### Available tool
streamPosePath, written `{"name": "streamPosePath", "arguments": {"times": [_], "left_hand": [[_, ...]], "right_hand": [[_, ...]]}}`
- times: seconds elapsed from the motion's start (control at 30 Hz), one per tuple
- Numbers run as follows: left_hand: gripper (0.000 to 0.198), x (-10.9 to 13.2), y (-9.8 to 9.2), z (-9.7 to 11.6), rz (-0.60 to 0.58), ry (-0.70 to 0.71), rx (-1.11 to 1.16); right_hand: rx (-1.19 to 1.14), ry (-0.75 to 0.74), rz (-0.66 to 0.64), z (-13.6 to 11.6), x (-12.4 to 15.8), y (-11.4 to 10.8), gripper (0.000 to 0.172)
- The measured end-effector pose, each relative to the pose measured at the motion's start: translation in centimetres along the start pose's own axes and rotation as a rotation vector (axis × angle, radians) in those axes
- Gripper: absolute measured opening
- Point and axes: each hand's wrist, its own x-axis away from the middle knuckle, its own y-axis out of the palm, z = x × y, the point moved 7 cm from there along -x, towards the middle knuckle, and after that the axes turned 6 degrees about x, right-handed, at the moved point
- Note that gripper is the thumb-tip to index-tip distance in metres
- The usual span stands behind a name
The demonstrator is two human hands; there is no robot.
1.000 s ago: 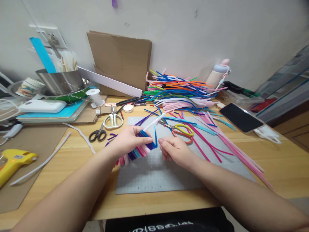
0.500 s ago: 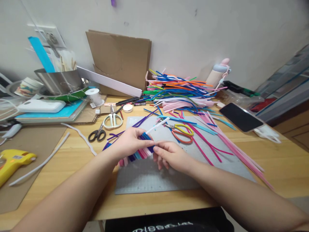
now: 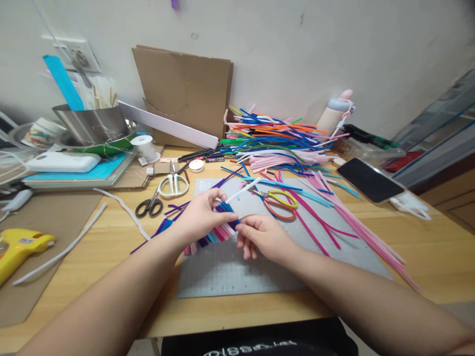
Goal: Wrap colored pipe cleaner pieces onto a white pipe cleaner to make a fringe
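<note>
My left hand [image 3: 205,213] is closed around a row of pipe cleaners [image 3: 221,232] in blue, purple, pink and white, set side by side. A white pipe cleaner [image 3: 243,191] sticks out of the row toward the upper right. The thumb and forefinger of my right hand [image 3: 262,236] pinch the row's right end, at a dark blue strand; its other fingers are curled loosely below. Both hands are above a grey cutting mat [image 3: 237,277]. Part of the row is hidden behind my left hand and wrist.
Red-and-yellow-handled pliers [image 3: 280,203] and loose pink pipe cleaners [image 3: 345,212] lie on the mat. Behind is a pipe cleaner pile [image 3: 278,138]. Scissors [image 3: 173,184], black-handled scissors [image 3: 149,206] and a yellow glue gun [image 3: 24,249] are to the left; a phone [image 3: 371,180] is right.
The row has tilted slightly, and more blue and purple strands show left of my left wrist. My left fingers have shifted a little; my right hand stays pinched at the row's end.
</note>
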Motion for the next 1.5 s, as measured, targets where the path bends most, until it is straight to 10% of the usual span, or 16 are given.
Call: {"name": "streamPosePath", "arguments": {"times": [1.5], "left_hand": [[0.025, -0.2, -0.7, -0.1, -0.025, -0.116, 0.231]], "right_hand": [[0.12, -0.121, 0.035, -0.2, -0.1, -0.4, 0.027]]}}
